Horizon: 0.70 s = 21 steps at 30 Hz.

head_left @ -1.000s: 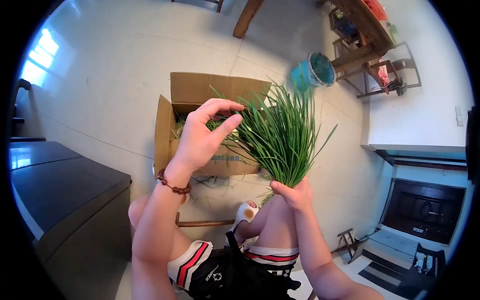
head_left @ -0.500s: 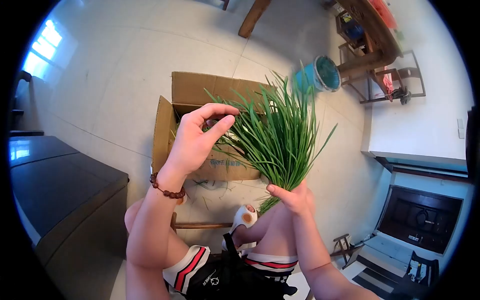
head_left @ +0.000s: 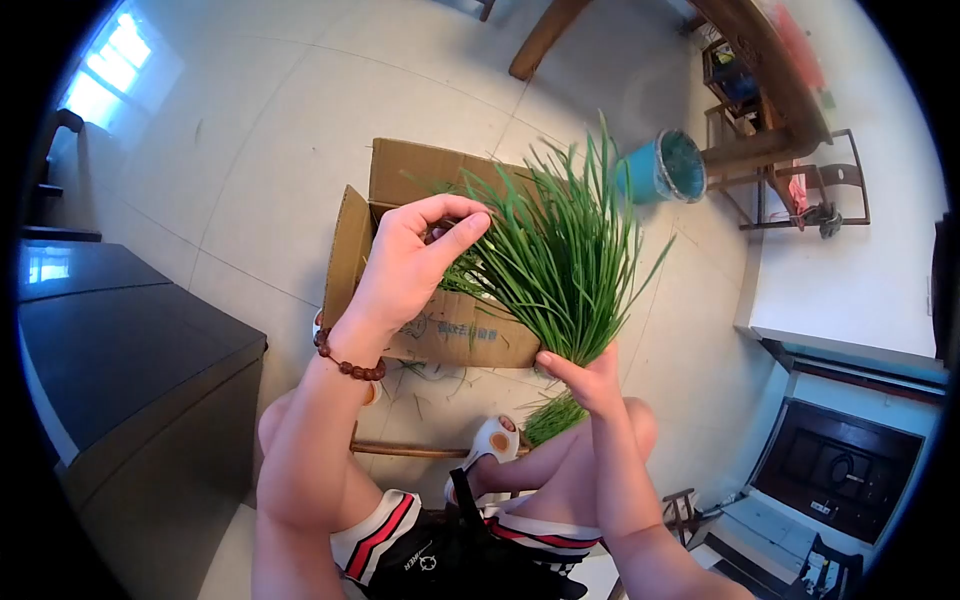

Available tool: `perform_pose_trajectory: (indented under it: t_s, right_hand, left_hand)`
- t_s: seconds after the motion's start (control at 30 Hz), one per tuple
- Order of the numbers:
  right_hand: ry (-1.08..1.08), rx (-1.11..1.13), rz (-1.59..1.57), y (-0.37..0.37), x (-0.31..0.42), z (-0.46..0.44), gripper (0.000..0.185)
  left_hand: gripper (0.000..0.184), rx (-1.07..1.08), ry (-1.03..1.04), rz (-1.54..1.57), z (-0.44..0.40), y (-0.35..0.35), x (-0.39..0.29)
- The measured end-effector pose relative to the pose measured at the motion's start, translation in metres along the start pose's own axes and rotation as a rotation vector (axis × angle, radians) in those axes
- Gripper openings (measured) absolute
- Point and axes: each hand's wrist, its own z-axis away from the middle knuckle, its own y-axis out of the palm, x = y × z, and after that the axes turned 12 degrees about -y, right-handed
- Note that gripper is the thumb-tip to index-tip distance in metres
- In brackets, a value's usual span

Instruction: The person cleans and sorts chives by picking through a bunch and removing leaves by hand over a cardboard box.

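A bunch of long green stalks [head_left: 565, 260] fans upward and left over an open cardboard box [head_left: 470, 338]. My right hand [head_left: 592, 380] grips the bunch near its lower end, thumb in front. My left hand [head_left: 425, 250], with a brown bead bracelet [head_left: 350, 368] on the wrist, is at the left edge of the leaves, thumb and forefinger pinched together. Whatever lies between those fingertips is too small to make out. More green stalks lie inside the box, partly hidden. Below my right hand a green bundle [head_left: 553, 418] shows beside my leg.
A blue bucket [head_left: 665, 168] stands on the floor beyond the box, near a wooden table [head_left: 760, 150]. At the left is a large dark cabinet [head_left: 140, 350]. Loose green bits [head_left: 430, 372] lie on the floor before the box. A wooden bar [head_left: 410, 450] runs near my feet.
The thumb and forefinger of my left hand have closed together at the leaf tips. My right hand still holds the bunch. The view has shifted, so box and bucket appear farther right.
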Motion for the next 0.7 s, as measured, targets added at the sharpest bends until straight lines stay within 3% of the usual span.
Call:
perform_pose_trajectory:
  t_s: [0.47, 0.57, 0.63, 0.7]
  right_hand:
    - [0.013, 0.011, 0.017, -0.007, -0.004, -0.001, 0.036]
    - [0.007, 0.037, 0.040, -0.011, -0.010, -0.002, 0.037]
    - [-0.035, 0.031, 0.059, -0.006, -0.008, -0.004, 0.035]
    - [-0.079, 0.027, 0.076, -0.004, -0.006, -0.006, 0.034]
  left_hand:
    - [0.015, -0.001, -0.079, -0.048, -0.007, 0.007, 0.000]
    - [0.016, -0.071, -0.031, -0.070, -0.013, 0.006, 0.010]
    - [0.015, -0.214, 0.183, -0.225, -0.017, 0.005, 0.017]
    - [0.014, -0.248, 0.215, -0.209, -0.019, 0.004, 0.021]
